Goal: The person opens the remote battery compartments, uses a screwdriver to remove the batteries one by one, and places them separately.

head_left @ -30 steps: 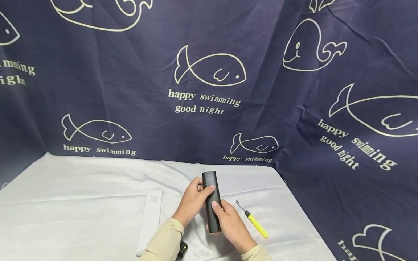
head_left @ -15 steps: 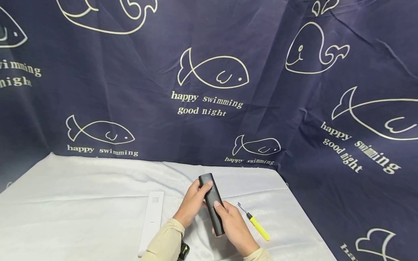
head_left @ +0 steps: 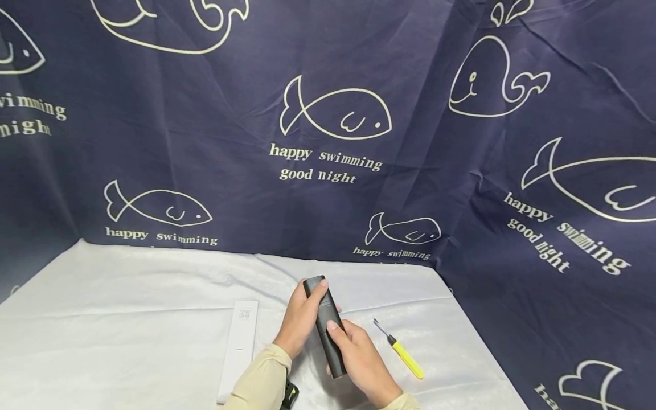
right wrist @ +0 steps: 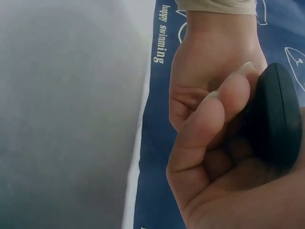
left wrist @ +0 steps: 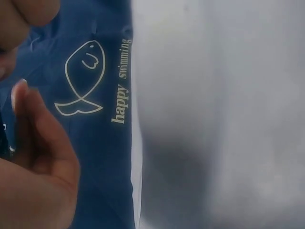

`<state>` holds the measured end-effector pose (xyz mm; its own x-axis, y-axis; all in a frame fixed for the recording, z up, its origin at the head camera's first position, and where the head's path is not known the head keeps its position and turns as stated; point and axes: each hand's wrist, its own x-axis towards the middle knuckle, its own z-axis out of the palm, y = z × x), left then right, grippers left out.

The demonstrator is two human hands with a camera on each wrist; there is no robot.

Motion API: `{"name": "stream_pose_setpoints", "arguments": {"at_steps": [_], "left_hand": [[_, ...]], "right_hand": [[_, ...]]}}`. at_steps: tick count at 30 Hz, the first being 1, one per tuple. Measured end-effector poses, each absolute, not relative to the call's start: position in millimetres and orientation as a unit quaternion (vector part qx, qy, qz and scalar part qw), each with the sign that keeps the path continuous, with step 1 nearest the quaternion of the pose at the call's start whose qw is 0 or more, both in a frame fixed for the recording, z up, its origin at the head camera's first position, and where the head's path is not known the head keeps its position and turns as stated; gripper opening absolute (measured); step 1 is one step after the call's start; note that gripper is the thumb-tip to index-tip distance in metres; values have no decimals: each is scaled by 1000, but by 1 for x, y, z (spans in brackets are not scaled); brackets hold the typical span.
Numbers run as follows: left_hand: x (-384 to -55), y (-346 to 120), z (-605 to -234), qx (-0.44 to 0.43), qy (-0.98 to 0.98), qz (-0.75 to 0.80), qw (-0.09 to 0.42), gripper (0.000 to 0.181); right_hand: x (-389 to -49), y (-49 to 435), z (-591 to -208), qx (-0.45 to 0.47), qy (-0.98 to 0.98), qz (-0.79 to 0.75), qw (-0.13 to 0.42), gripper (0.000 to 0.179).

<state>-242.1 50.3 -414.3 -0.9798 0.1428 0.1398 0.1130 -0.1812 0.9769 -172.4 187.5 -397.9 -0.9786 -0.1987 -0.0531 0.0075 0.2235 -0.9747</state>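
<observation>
A long black remote control [head_left: 326, 312] is held above the white-covered table, tilted with its top end to the left; a faint seam crosses its upward face. My left hand [head_left: 301, 320] grips the upper part, its thumb lying along the face near the top. Lower down, my right hand [head_left: 363, 359] holds it with the thumb pressed on the middle and fingers curled beneath. In the right wrist view, the remote's rounded end [right wrist: 276, 117] sticks out beside those curled fingers. The left wrist view catches only part of the hands, with the remote mostly out of sight.
A long white box [head_left: 240, 347] with a printed square code lies left of the hands. To their right is a yellow-handled screwdriver [head_left: 406, 357]. Under the left forearm shows a small black object [head_left: 290, 394]. Dark blue curtains [head_left: 328, 45] enclose the table's far and right sides.
The remote control has come lower, and its top end has tipped leftward. My left thumb has slid up toward that end. The right hand keeps its hold; the view has shifted slightly.
</observation>
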Motion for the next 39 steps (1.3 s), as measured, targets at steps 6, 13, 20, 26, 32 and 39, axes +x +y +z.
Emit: {"name": "stream_pose_setpoints", "arguments": {"at_steps": [6,13,20,26,32,39], "left_hand": [[-240,52,-413,131,606,785,21,42],[-238,56,-411,95,570,816,-3,35],[-234,59,-407,81,581,809,-30,27],[-233,59,-404,90,594,799,-32,27],[-235,57,-404,82,582,809,-21,25],[-237,56,-406,68,565,822,-6,30]], "right_hand": [[-170,187,-398,-68,774,-624,83,48],[-171,184,-402,-87,766,-628,105,55],[-170,183,-402,-83,764,-631,111,55],[-171,183,-402,-92,771,-622,102,56],[-169,181,-400,-110,793,-592,90,48],[-166,179,-398,-123,784,-602,86,42]]}}
